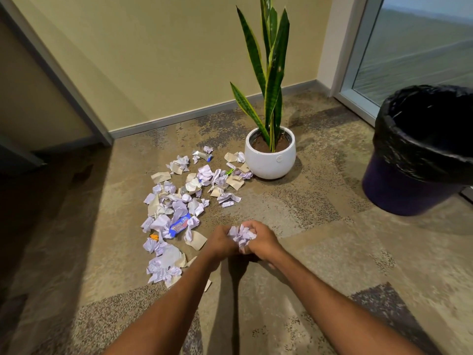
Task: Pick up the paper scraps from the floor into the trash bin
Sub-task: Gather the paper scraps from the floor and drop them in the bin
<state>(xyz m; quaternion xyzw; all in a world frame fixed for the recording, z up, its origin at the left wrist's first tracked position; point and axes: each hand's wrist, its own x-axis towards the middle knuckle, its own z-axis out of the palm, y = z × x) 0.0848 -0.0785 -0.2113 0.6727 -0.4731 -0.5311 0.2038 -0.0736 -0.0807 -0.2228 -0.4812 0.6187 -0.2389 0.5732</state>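
1. Both hands met low over the carpet (pixel 320 252), cupped round one wad of crumpled paper (pixel 242 235). Holding it from two sides probably kept loose pieces from dropping on the way to the bin.
2. The left hand (pixel 221 240) had its fingers curled round the wad's left side. The right hand (pixel 263 242) had its fingers curled over the right side and top.
3. The remaining paper scraps (pixel 179 201) lay heaped on the floor left of the hands, reaching the white plant pot (pixel 270 160). A blue wrapper (pixel 180 225) lay among them.
4. The trash bin (pixel 399 190), lined with a black bag, stood well apart at the right. The wad was not yet over it.
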